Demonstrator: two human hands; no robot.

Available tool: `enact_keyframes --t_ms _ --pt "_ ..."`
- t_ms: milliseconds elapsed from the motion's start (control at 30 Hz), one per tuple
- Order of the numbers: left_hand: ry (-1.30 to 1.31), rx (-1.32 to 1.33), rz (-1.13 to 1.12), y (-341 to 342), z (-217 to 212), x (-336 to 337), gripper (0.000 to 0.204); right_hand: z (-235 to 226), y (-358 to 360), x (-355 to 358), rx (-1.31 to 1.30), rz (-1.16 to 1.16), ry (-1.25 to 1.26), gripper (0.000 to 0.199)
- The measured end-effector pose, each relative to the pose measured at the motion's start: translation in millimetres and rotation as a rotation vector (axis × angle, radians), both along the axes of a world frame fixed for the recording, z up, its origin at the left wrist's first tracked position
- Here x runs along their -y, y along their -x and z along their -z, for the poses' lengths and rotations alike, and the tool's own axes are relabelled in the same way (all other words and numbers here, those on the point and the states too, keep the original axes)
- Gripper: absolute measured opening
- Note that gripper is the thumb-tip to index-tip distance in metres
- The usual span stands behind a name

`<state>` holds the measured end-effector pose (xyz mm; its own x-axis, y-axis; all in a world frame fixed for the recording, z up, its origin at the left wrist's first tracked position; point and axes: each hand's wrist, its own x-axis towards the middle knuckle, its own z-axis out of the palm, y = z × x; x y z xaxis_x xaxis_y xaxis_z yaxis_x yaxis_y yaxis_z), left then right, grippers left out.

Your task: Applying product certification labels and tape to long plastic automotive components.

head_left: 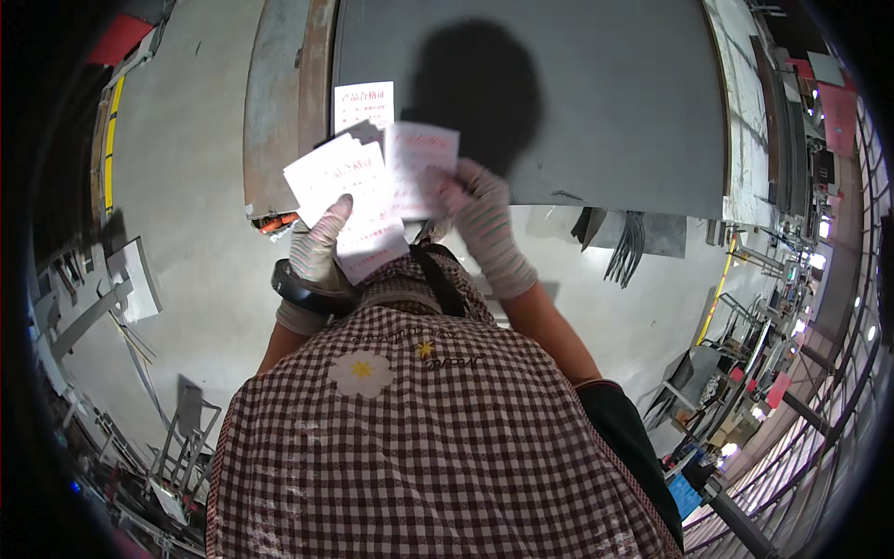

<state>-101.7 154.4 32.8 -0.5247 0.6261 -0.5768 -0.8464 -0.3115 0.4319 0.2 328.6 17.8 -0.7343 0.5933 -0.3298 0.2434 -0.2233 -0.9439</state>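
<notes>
My left hand [321, 244], in a striped knit glove with the fingertips bare, grips a fanned stack of white paper slips [343, 179] with red print, its thumb pressed on top. A dark band [307, 289] circles that wrist. Between the fingers of my right hand [482, 219], gloved the same way, is a single white slip [421, 163], held up beside the stack. Another printed slip [363, 101] lies flat at the left edge of the dark grey sheet stack [615, 102] in front of me.
Rusty metal plates [279, 102] border the grey sheet on the left. Dark strips [629, 247] hang below its near edge on the right. A checked apron [438, 447] covers my front. Metal racks and frames [745, 345] stand along the right side, over a pale floor [196, 307].
</notes>
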Motion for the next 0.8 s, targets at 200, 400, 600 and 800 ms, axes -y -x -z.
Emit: enact_keyframes --t_ms 200,400,600,800 --pt "0.121 -0.235 -0.128 35.1 9.4 -22.9 0.051 17.2 53.8 -114.9 0.080 0.171 -0.247 0.027" --pt "0.114 -0.280 -0.106 53.3 12.4 -34.7 0.051 9.8 55.4 -110.2 0.564 0.043 -1.275 0.044" --pt "0.124 -0.191 0.105 44.7 30.5 -73.8 0.052 0.1 34.9 -54.2 0.131 -0.034 -0.241 0.052" --pt "0.125 -0.300 0.227 32.7 49.2 -91.5 0.058 5.1 19.9 -58.3 -0.033 0.102 0.159 0.039"
